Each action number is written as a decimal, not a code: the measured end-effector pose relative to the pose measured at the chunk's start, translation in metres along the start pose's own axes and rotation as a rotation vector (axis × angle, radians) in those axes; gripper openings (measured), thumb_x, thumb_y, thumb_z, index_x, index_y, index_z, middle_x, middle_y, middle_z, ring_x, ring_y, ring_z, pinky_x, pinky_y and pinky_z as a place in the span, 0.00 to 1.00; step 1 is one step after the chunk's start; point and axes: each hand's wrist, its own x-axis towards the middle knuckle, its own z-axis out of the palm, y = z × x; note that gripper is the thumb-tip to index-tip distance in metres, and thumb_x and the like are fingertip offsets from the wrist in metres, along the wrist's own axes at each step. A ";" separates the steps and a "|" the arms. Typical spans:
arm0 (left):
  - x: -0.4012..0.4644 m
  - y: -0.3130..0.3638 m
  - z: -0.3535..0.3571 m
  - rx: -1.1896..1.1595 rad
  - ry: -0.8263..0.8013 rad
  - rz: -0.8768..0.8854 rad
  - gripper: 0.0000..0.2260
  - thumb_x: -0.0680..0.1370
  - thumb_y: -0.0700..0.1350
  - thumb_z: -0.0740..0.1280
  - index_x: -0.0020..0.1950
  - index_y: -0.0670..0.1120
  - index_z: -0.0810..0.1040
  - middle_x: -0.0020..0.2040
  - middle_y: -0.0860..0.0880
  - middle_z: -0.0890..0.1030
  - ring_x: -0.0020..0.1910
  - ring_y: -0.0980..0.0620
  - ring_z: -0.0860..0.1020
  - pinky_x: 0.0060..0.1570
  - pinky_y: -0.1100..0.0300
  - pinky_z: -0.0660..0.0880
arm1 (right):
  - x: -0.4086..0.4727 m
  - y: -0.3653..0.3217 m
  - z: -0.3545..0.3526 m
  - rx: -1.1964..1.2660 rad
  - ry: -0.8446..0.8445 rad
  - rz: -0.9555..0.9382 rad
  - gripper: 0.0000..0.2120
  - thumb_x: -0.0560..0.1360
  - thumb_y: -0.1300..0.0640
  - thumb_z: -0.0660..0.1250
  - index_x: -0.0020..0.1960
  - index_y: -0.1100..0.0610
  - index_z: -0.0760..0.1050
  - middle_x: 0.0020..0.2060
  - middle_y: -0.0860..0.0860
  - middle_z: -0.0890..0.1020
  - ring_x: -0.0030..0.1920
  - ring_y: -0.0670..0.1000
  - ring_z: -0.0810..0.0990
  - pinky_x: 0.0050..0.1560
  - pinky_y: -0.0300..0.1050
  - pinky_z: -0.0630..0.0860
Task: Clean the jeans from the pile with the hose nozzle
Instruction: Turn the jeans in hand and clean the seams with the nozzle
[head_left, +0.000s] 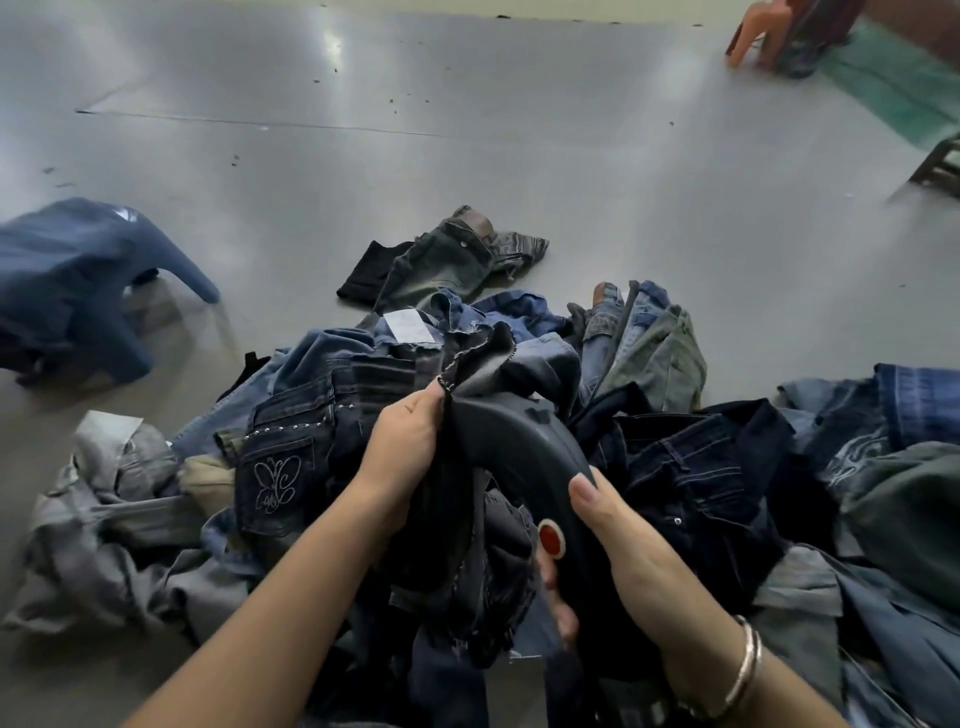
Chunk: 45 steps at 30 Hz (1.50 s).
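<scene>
A smooth grey floor (467, 171) with glossy light streaks and small dark specks carries a sprawling pile of jeans (675, 415) in blue, black and grey across the near side. A single crumpled pair of grey-green jeans (452, 254) lies apart just beyond the pile, and a blurred blue denim garment (78, 280) sits off to the left. At the far right edge stand an orange plastic chair (769, 36), a green mat (893, 88) and a dark stool leg (935, 166).

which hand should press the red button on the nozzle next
Right, probably. The right hand already grips the hose nozzle, thumb lying just beside the red button. The left hand is busy holding the dark jeans against the nozzle.
</scene>
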 end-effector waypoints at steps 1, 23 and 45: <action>-0.001 -0.001 0.001 0.029 -0.009 0.009 0.17 0.82 0.49 0.59 0.42 0.44 0.84 0.45 0.44 0.85 0.44 0.51 0.80 0.48 0.57 0.77 | 0.002 -0.003 -0.001 0.001 0.019 -0.008 0.21 0.72 0.35 0.65 0.49 0.53 0.72 0.32 0.57 0.76 0.21 0.53 0.73 0.22 0.41 0.72; 0.002 -0.011 -0.003 0.100 0.086 0.050 0.16 0.78 0.57 0.65 0.45 0.45 0.82 0.42 0.48 0.85 0.46 0.47 0.83 0.49 0.53 0.78 | -0.021 -0.015 -0.002 -0.033 0.005 0.033 0.25 0.71 0.38 0.62 0.52 0.60 0.68 0.31 0.57 0.77 0.22 0.55 0.73 0.22 0.44 0.73; -0.003 -0.009 0.008 0.056 -0.015 -0.047 0.19 0.82 0.54 0.58 0.41 0.47 0.84 0.44 0.48 0.86 0.47 0.51 0.83 0.50 0.58 0.78 | -0.013 -0.009 0.000 -0.111 0.070 0.020 0.18 0.73 0.34 0.62 0.52 0.47 0.74 0.32 0.56 0.78 0.24 0.55 0.75 0.24 0.45 0.75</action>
